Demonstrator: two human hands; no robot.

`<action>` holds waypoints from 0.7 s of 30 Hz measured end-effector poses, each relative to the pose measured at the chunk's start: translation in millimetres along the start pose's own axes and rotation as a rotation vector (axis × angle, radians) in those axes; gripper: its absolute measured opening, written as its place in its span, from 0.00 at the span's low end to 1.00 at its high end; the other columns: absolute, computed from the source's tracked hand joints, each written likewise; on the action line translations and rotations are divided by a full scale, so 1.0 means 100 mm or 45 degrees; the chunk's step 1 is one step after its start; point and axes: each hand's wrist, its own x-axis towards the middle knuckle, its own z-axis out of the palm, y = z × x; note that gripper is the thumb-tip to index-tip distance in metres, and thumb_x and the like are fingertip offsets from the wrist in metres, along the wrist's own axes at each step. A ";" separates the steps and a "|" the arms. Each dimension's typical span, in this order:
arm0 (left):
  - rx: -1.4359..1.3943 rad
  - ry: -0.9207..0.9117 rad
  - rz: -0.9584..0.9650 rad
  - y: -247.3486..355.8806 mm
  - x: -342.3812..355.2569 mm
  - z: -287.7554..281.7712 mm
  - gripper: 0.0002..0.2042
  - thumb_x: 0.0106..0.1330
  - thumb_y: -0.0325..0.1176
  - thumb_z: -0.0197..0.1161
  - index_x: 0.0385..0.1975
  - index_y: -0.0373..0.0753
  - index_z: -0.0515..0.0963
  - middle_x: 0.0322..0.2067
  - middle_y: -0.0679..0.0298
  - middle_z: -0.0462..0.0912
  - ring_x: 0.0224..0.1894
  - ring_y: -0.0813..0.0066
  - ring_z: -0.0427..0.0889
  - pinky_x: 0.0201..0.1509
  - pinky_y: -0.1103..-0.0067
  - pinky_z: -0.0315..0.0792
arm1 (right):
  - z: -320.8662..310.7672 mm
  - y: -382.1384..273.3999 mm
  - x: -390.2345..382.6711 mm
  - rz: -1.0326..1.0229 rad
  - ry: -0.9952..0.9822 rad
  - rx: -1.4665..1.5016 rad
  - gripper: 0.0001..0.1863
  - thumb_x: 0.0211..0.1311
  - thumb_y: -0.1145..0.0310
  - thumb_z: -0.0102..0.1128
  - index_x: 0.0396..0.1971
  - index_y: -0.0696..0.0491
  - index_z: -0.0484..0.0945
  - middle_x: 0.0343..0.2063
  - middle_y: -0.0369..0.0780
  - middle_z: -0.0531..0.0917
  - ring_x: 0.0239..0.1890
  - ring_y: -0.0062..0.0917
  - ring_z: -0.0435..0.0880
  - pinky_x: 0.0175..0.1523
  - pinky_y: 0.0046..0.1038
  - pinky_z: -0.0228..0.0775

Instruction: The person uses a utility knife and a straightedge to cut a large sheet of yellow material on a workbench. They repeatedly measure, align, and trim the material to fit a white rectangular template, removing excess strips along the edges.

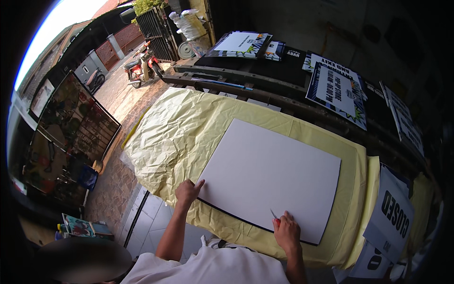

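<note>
A large white board [274,170] with a dark lower edge lies flat on yellow wrapping paper [175,123]. At its near left corner is my left hand [187,191], with the thumb on top and the fingers curled at the edge. My right hand [287,230] rests over the board's near edge, right of the middle. Its fingers close round a small knife [273,213], whose thin blade points up and left over the white surface. A bit of red shows among those fingers, and most of the knife's handle is hidden.
Printed signs lie stacked on a dark rack [246,81] beyond the paper, with more signs [338,92] to the right. White signs [390,213] hang at the right end. A blurred round shape [85,259] is at lower left. Outside stands a red motorbike [143,66].
</note>
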 end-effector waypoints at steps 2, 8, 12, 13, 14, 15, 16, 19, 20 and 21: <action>-0.012 -0.041 0.012 0.02 0.00 -0.04 0.35 0.60 0.71 0.64 0.33 0.37 0.85 0.32 0.53 0.89 0.40 0.53 0.89 0.45 0.62 0.80 | 0.01 0.01 0.00 -0.005 0.015 -0.011 0.21 0.72 0.56 0.58 0.35 0.63 0.80 0.55 0.59 0.80 0.57 0.53 0.78 0.62 0.48 0.71; -0.086 0.121 0.088 -0.15 0.05 0.07 0.34 0.59 0.70 0.65 0.37 0.38 0.86 0.32 0.52 0.89 0.39 0.52 0.89 0.44 0.62 0.80 | -0.06 -0.07 0.02 0.061 -0.038 0.041 0.21 0.72 0.56 0.58 0.36 0.63 0.80 0.56 0.58 0.80 0.57 0.52 0.79 0.60 0.48 0.73; -0.291 0.257 0.087 -0.28 0.01 0.05 0.29 0.63 0.63 0.67 0.45 0.38 0.85 0.38 0.52 0.89 0.43 0.55 0.88 0.48 0.65 0.79 | 0.04 0.01 0.00 0.052 0.025 -0.003 0.20 0.72 0.56 0.58 0.36 0.63 0.79 0.57 0.56 0.80 0.58 0.50 0.79 0.59 0.48 0.74; -0.371 0.215 0.080 -0.25 -0.02 -0.05 0.28 0.65 0.61 0.66 0.46 0.38 0.85 0.39 0.52 0.89 0.44 0.56 0.87 0.48 0.65 0.79 | 0.03 -0.01 0.02 0.055 0.044 -0.018 0.20 0.72 0.56 0.58 0.36 0.63 0.79 0.58 0.56 0.80 0.58 0.50 0.79 0.59 0.48 0.74; -0.451 0.175 0.073 -0.28 -0.06 -0.07 0.27 0.66 0.59 0.66 0.48 0.39 0.85 0.40 0.52 0.89 0.46 0.57 0.87 0.49 0.66 0.79 | 0.02 -0.03 0.01 0.060 0.022 -0.021 0.20 0.72 0.56 0.58 0.37 0.63 0.79 0.58 0.57 0.79 0.58 0.51 0.79 0.60 0.47 0.74; -0.463 0.283 0.144 -0.37 -0.06 0.02 0.22 0.67 0.51 0.68 0.51 0.40 0.85 0.42 0.55 0.89 0.46 0.58 0.87 0.50 0.66 0.79 | -0.02 -0.07 0.00 0.066 0.002 -0.024 0.20 0.73 0.56 0.58 0.39 0.63 0.80 0.59 0.58 0.79 0.58 0.52 0.80 0.61 0.47 0.74; -0.458 0.315 0.185 -0.44 -0.07 0.07 0.21 0.66 0.50 0.69 0.51 0.40 0.85 0.42 0.56 0.89 0.46 0.58 0.87 0.51 0.66 0.79 | -0.05 -0.10 0.00 0.065 -0.015 -0.022 0.21 0.73 0.57 0.58 0.40 0.64 0.80 0.59 0.59 0.78 0.58 0.53 0.80 0.62 0.46 0.74; -0.399 0.436 0.302 -0.53 -0.14 0.20 0.18 0.64 0.43 0.72 0.50 0.42 0.85 0.42 0.59 0.90 0.46 0.58 0.87 0.52 0.65 0.79 | 0.02 -0.09 -0.06 -0.062 0.080 -0.126 0.18 0.66 0.59 0.66 0.36 0.63 0.79 0.60 0.57 0.79 0.60 0.54 0.79 0.62 0.47 0.74; -0.410 0.426 0.273 -0.51 -0.17 0.20 0.18 0.64 0.43 0.72 0.50 0.42 0.85 0.43 0.59 0.90 0.47 0.58 0.87 0.52 0.65 0.79 | 0.03 -0.09 -0.08 -0.112 0.116 -0.184 0.18 0.64 0.60 0.68 0.35 0.62 0.78 0.60 0.56 0.79 0.60 0.54 0.79 0.62 0.47 0.74; -0.419 0.416 0.247 -0.49 -0.19 0.19 0.18 0.64 0.43 0.72 0.50 0.42 0.85 0.43 0.59 0.89 0.47 0.58 0.87 0.52 0.66 0.79 | 0.06 -0.11 -0.06 -0.196 0.105 -0.188 0.17 0.62 0.62 0.69 0.35 0.62 0.78 0.60 0.56 0.79 0.61 0.54 0.79 0.62 0.47 0.74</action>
